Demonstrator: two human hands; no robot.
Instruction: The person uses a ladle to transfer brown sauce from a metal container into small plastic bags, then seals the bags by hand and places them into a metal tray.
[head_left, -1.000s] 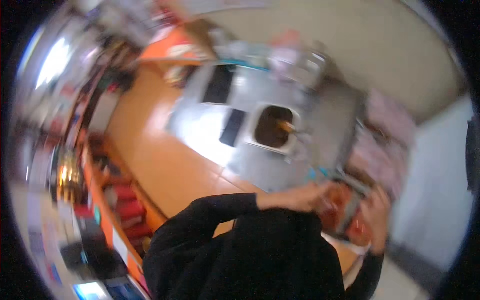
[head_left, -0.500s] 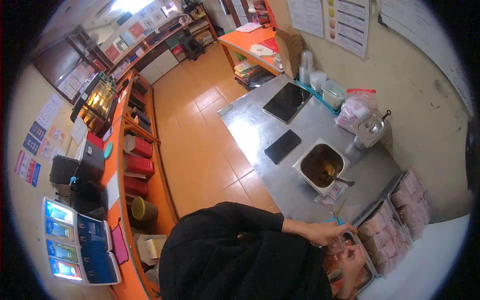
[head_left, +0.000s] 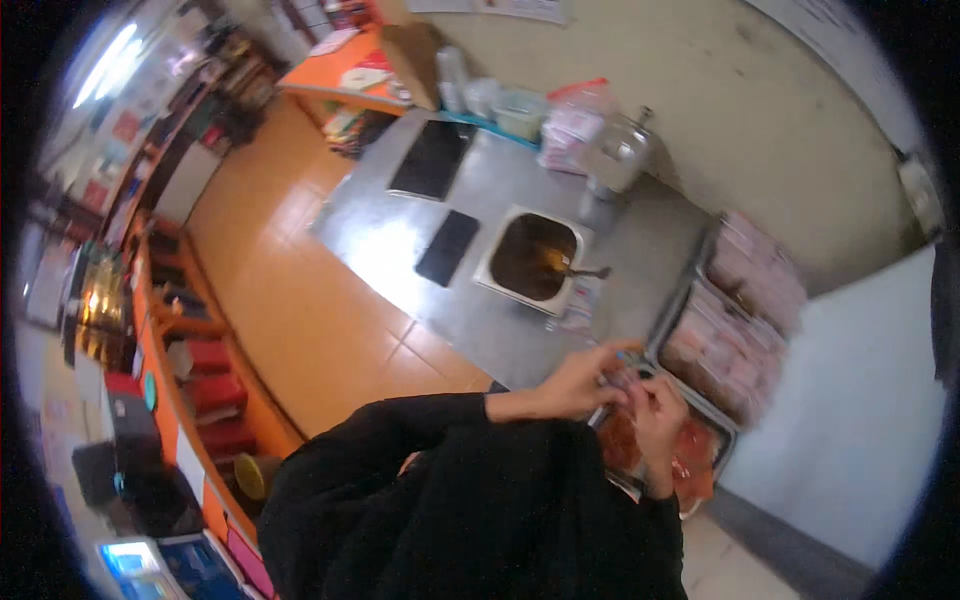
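The steel bench (head_left: 520,345) stretches away from the tray (head_left: 700,404). Above the tray, left hand (head_left: 576,385) and right hand (head_left: 658,412) each seem to have the grip clamped on a small bag (head_left: 617,381); a slack pinch could drop it inside.

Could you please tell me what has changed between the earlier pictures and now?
Since the first picture, the right hand has moved leftward from the right edge of the tray of reddish contents to meet the left hand. Blur hides whether anything was newly grasped or let go. The metal basin, black phone and tablet stayed put.
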